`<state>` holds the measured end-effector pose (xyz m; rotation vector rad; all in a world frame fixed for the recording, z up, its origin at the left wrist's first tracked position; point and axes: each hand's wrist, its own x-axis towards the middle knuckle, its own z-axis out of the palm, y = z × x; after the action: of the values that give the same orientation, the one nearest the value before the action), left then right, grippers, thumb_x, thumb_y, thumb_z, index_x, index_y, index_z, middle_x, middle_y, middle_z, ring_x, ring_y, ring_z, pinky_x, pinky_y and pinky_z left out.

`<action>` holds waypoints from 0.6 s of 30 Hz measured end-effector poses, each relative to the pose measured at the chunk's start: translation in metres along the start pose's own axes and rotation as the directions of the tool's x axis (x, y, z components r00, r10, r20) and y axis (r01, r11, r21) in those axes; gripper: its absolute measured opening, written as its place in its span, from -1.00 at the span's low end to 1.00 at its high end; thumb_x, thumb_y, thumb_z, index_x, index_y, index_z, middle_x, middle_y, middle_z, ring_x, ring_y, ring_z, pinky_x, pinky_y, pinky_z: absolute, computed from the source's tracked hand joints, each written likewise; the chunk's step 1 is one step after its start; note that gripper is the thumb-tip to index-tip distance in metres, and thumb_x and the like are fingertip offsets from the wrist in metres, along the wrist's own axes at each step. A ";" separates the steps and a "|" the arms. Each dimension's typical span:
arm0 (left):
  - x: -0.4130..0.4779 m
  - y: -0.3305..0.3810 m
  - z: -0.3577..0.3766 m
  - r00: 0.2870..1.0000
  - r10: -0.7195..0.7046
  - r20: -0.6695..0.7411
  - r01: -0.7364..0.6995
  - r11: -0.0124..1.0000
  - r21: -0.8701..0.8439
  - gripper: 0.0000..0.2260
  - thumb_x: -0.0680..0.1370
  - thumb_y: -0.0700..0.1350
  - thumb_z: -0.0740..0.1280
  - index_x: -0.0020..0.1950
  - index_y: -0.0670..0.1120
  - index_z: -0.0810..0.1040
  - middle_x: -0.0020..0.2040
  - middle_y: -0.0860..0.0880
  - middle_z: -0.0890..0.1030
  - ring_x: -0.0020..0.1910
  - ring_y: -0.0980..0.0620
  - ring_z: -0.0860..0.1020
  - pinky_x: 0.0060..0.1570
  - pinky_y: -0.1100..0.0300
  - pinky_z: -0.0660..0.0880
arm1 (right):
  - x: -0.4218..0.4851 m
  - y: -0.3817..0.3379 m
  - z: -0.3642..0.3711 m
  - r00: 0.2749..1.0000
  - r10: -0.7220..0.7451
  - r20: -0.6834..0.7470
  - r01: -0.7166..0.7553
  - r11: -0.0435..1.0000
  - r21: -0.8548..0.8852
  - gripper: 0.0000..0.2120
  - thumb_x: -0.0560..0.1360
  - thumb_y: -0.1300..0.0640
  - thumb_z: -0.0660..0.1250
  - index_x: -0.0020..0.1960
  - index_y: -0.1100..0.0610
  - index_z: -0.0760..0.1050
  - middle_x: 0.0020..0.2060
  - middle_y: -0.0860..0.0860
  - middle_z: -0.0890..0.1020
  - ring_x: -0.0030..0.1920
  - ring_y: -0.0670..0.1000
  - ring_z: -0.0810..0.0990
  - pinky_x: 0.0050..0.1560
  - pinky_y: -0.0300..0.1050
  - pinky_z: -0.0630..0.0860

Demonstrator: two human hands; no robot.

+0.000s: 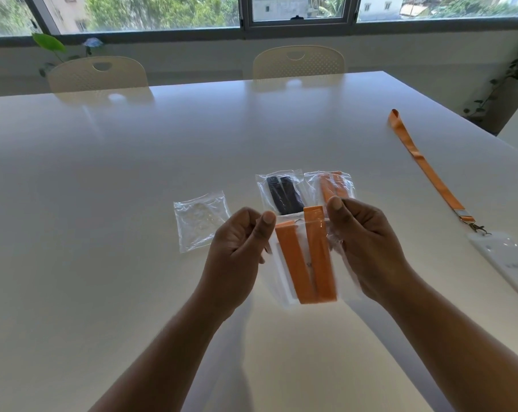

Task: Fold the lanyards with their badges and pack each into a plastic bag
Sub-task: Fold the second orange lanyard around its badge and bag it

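Both hands are raised above the white bench [103,179], holding a clear plastic bag [284,281] between them by its upper corners. The left hand [237,251] pinches the bag's top left edge between thumb and curled fingers, and the right hand [367,245] pinches the top right edge the same way. Inside this bag sits a folded orange lanyard [306,257], its two strap lengths standing side by side, with one fold end poking just above the bag's mouth; a pale badge seems to lie behind the straps, though it is hard to make out. On the bench just beyond the hands lie two packed bags next to each other: one with a dark lanyard [283,194] and, to its right, one with another orange lanyard [332,185], partly hidden by the right thumb. An empty plastic bag [200,224] lies flat to the left, near the left hand. Well apart on the right side of the bench, an unfolded orange lanyard [424,165] stretches out straight, its clip joined to a white badge holder [507,263] lying near the bench edge.
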<state>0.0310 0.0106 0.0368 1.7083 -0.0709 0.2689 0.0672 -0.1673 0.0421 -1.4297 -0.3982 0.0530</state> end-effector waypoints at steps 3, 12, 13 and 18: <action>-0.001 -0.001 0.000 0.998 -0.004 0.056 0.005 1.000 -0.015 -0.54 0.40 0.42 0.23 -0.32 0.03 0.43 -0.42 0.06 0.52 -0.39 0.08 0.53 -0.37 0.23 0.49 | 0.000 0.003 0.000 0.998 0.065 0.028 -0.066 0.997 0.051 -0.32 0.34 -0.33 0.33 -0.11 0.36 0.44 -0.24 0.36 0.50 -0.16 0.38 0.50 -0.05 0.19 0.53; -0.003 0.011 -0.002 1.000 0.026 -0.007 -0.026 0.994 -0.108 -0.67 0.51 0.12 0.20 -0.42 0.05 0.42 -0.48 0.04 0.39 -0.46 0.06 0.42 -0.48 0.23 0.41 | -0.002 0.005 0.004 0.983 0.126 0.131 -0.135 0.989 0.062 -0.39 0.27 -0.40 0.36 -0.25 0.19 0.49 -0.25 0.36 0.47 -0.18 0.43 0.43 -0.08 0.06 0.52; -0.003 0.011 -0.002 1.000 0.027 -0.003 -0.027 0.992 -0.121 -0.68 0.51 0.10 0.20 -0.43 0.06 0.43 -0.49 0.07 0.39 -0.47 0.09 0.42 -0.48 0.24 0.40 | -0.002 0.005 0.004 0.983 0.121 0.136 -0.128 0.991 0.039 -0.31 0.29 -0.39 0.35 -0.21 0.31 0.44 -0.24 0.43 0.45 -0.17 0.51 0.41 -0.08 0.07 0.51; -0.004 0.013 -0.003 1.000 -0.004 0.028 0.010 0.978 -0.208 -0.67 0.49 0.13 0.21 -0.44 0.07 0.45 -0.49 0.06 0.41 -0.46 0.09 0.44 -0.44 0.22 0.41 | -0.002 0.002 0.002 0.985 0.054 0.163 -0.061 0.997 0.043 -0.32 0.33 -0.34 0.35 -0.23 0.35 0.42 -0.39 0.21 0.52 -0.35 0.16 0.54 -0.22 -0.14 0.55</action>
<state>0.0243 0.0111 0.0491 1.5037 -0.1091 0.2248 0.0653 -0.1650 0.0395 -1.3936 -0.4856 0.2250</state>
